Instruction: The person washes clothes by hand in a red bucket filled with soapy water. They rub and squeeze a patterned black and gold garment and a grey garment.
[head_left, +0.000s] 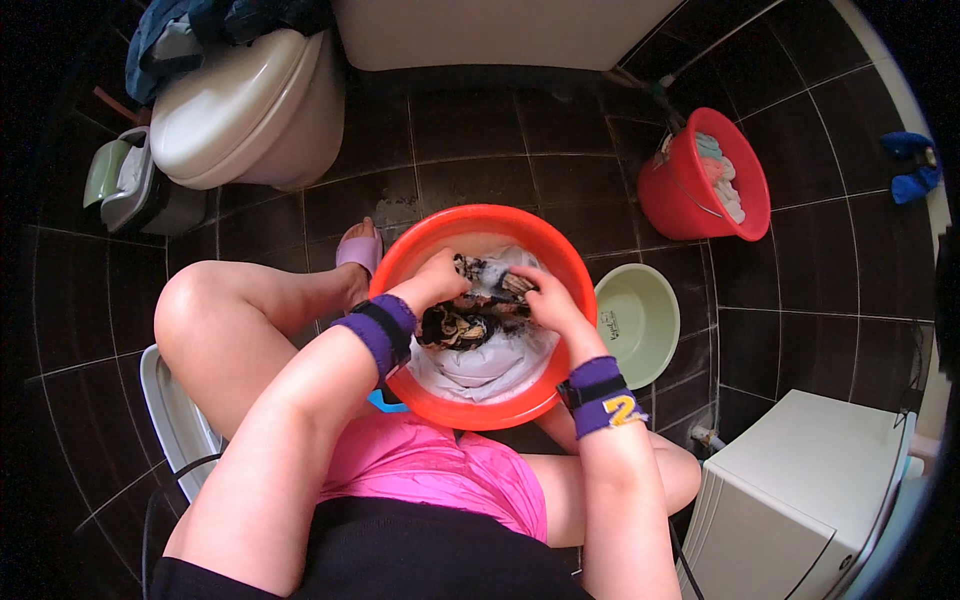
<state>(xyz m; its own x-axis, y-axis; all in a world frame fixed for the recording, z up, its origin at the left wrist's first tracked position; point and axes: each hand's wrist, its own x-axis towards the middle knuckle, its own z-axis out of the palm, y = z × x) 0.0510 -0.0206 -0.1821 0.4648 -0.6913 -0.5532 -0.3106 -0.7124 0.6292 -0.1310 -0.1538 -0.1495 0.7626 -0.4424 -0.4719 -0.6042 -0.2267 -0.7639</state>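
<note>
Between my knees stands an orange-red plastic basin (484, 421). In it lies a wet white cloth (480, 367) with suds around it. On top is a bunched black-and-beige patterned garment (457, 330), foamy along its upper part. My left hand (441, 279) grips the garment's left end near the basin's middle. The right end is pinched between the thumb and fingers of my right hand (551, 300). Folds of the garment hang between both hands and rest on the white cloth.
A pale green basin (637, 326) stands right of the orange one. Beyond it is a red bucket (675, 187) holding several cloths (724, 180). A toilet (247, 112) and a bin (131, 187) stand at the upper left, a white cabinet (802, 465) at the lower right.
</note>
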